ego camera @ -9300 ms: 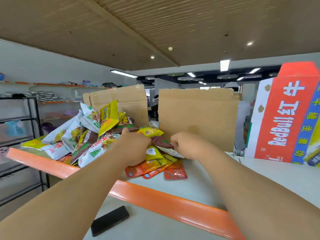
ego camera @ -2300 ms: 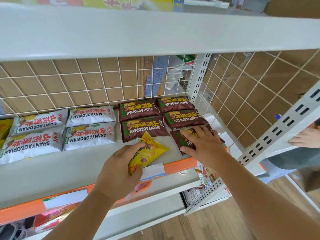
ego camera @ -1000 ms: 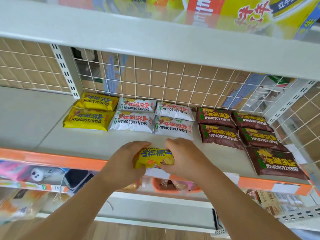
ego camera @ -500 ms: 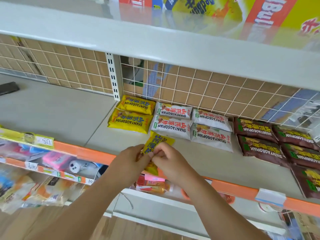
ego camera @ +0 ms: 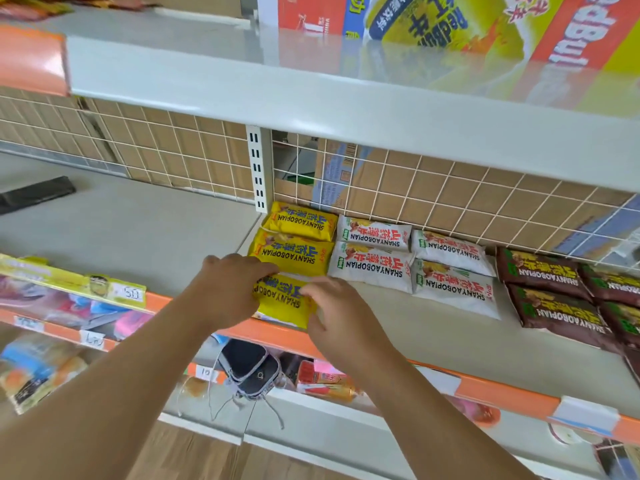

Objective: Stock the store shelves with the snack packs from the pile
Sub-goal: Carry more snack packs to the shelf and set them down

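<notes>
The yellow pack [ego camera: 282, 301] lies flat at the shelf's [ego camera: 138, 230] near edge, long axis left-right, just in front of the yellow row [ego camera: 291, 256]. The left hand [ego camera: 228, 289] grips its left end. The right hand [ego camera: 336, 306] pinches its right end.

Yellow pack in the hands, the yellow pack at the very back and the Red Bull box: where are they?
held yellow pack [ego camera: 282, 301], head view, middle of its printed face.
back yellow pack [ego camera: 301, 221], head view, centre of its lettering.
Red Bull box [ego camera: 571, 32], head view, its red side.
</notes>
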`<state>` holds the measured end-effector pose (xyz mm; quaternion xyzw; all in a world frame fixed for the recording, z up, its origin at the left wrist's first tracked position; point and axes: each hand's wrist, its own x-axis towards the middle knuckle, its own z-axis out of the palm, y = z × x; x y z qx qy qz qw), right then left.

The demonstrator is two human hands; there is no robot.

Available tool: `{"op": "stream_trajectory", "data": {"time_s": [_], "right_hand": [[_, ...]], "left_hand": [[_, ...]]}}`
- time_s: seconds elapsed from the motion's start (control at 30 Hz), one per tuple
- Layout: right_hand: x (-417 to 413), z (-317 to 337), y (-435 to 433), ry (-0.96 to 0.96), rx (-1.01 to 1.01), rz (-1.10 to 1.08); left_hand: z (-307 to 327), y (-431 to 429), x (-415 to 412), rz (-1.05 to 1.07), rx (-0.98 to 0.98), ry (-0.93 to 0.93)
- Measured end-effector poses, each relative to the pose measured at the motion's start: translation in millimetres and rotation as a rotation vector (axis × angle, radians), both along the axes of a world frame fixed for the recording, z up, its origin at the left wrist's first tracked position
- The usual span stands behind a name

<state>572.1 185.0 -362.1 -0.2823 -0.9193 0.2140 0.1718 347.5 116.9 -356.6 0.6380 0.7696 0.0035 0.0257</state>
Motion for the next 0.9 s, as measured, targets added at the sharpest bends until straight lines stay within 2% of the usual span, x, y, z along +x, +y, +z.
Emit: {"op": "stream_trajectory", "data": {"time_s": [0.07,0.17,0.4,0.53,0.67,0.9], "right_hand": [[-11,-10,2,-0.094,0.104,0.082],[-26,-29,-5,-0.252,0.16,0.111],[-30,-36,13,-0.274,0.164,0.002],[-33,-31,15,-0.346,0.176,0.033],[-38,-33,3,-0.325,0.224,0.075],[-37,-60,-5,-0.173,0.206,0.033]], "left_hand": [[-10,0,-5,-0.014,0.063,0.052],[-34,-8,-6,-0.03,0.217,-0.004],[-62,-19,-13,-0.052,0.406,-0.189],[-65,-11,-6,-0.006,0.543,-0.25],[-85,-24,-2,-0.075,0.609,-0.273],[-92,-50,-15,-0.182,0.578,-0.285]]}}
